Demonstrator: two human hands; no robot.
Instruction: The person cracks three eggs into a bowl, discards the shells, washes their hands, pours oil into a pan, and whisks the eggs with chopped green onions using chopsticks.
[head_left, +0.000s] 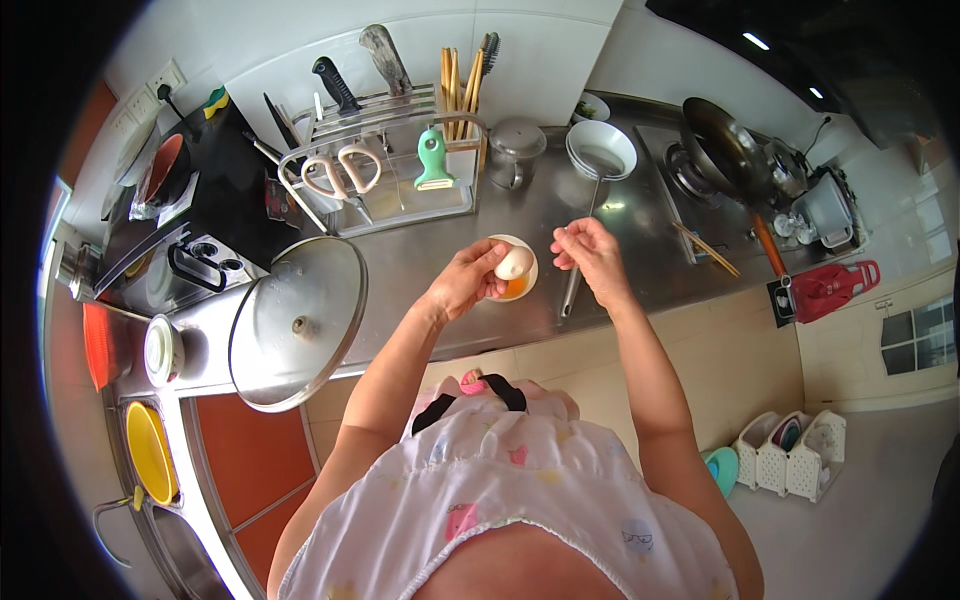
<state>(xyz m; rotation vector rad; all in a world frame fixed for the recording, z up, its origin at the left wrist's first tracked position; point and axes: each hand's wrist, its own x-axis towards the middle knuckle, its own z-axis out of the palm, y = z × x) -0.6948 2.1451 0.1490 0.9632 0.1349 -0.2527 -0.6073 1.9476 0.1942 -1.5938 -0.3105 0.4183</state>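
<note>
My left hand (466, 280) holds a pale egg (514, 262) over a small white bowl (531, 283). Orange-yellow egg yolk (515, 287) shows in the bowl below the shell. To the right, my right hand (589, 253) is raised with its fingertips drawn together; whether anything small is between them I cannot tell. Under that hand a metal ladle (571, 291) lies on the steel counter (420, 277), its head resting in stacked white bowls (619, 142) behind.
A large pan lid (300, 330) stands at the left near a black oven (217, 172). Behind are a knife rack (390, 217) and a lidded pot (516, 150). Chopsticks (706, 249) and a wok (720, 150) lie right, by a red package (829, 294).
</note>
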